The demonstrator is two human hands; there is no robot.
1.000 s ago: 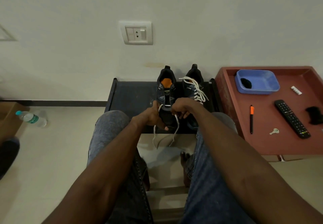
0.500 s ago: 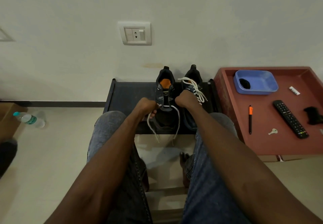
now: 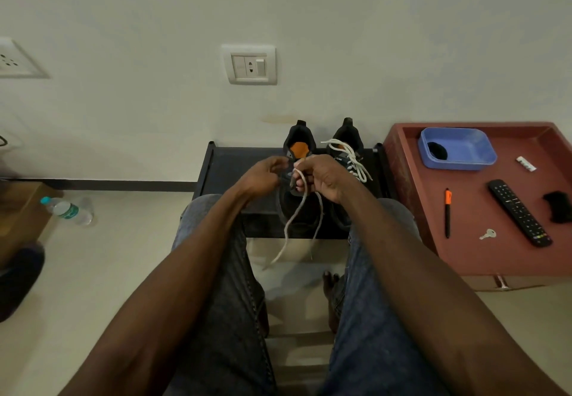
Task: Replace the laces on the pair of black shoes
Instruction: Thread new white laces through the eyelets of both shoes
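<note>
black flat-topped stand (image 3: 235,166) by wall | two black shoes (image 3: 301,210) heels to wall on it, right one laced | left hand (image 3: 263,176) fingers curled at left shoe's eyelets, grip unclear | right hand (image 3: 325,179) pinches limp white cord lace (image 3: 297,216) over same shoe

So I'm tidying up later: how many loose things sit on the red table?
6: a blue tray at the back, a small white item, an orange-capped pen, a key, a remote, and a black object at the right edge; more may lie out of frame.
</note>
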